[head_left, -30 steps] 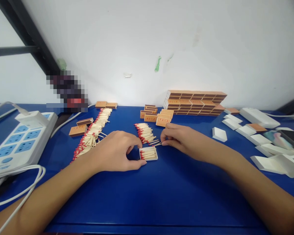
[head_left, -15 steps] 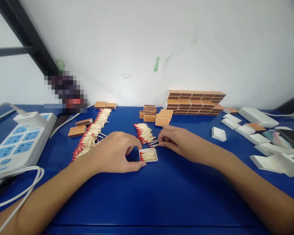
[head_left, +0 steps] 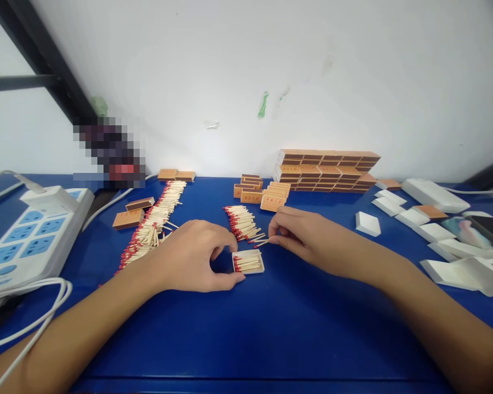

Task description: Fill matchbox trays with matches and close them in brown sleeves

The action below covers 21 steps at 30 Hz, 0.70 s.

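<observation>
A small white matchbox tray lies on the blue table with several red-tipped matches inside. Its left end sits between the thumb and forefinger of my left hand, which steadies it. My right hand pinches the tail end of a single matchstick, its red head pointing left, just above the tray. Beside that match, a small fanned pile of loose matches lies behind the tray.
A long heap of matches runs along the left, near closed matchboxes. Matchbox sleeves stand behind the small pile. Stacked matchboxes line the wall. White trays lie at right; a power strip occupies the left.
My right hand has shifted slightly right, pulling the pinched match a little away from the small pile. My left hand and the tray have stayed nearly still.
</observation>
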Each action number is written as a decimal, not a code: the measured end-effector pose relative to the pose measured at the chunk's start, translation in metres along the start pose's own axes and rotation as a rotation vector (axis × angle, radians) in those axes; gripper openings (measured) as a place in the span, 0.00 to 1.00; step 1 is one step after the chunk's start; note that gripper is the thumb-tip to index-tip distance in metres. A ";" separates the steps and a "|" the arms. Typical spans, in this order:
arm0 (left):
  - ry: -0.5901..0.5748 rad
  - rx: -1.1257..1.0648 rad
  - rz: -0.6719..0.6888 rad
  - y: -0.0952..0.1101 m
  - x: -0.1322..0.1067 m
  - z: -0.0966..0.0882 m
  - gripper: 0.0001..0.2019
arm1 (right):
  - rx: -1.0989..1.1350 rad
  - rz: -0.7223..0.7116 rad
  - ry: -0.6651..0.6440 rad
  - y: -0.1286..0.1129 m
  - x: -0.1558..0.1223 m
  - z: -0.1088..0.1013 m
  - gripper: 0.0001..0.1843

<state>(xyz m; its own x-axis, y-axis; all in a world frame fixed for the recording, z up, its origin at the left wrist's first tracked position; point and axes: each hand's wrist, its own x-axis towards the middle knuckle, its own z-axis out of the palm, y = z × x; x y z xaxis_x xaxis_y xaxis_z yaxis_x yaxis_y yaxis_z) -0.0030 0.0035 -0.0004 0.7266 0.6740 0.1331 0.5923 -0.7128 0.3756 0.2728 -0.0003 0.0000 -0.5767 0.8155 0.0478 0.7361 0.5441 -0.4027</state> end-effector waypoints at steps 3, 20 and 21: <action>0.002 -0.006 0.003 0.000 0.000 0.000 0.13 | -0.022 0.013 -0.057 0.005 0.000 0.000 0.10; 0.001 0.009 -0.008 0.000 0.000 -0.001 0.14 | 0.004 0.022 -0.052 0.002 0.001 0.001 0.10; 0.000 0.009 -0.010 0.000 0.000 -0.001 0.14 | 0.027 0.010 -0.042 -0.001 0.000 0.000 0.10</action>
<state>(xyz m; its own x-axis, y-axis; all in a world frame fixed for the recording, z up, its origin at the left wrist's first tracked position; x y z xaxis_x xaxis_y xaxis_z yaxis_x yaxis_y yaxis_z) -0.0033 0.0039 0.0004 0.7208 0.6810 0.1293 0.6028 -0.7078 0.3683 0.2720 -0.0005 -0.0002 -0.5847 0.8113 0.0052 0.7320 0.5303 -0.4277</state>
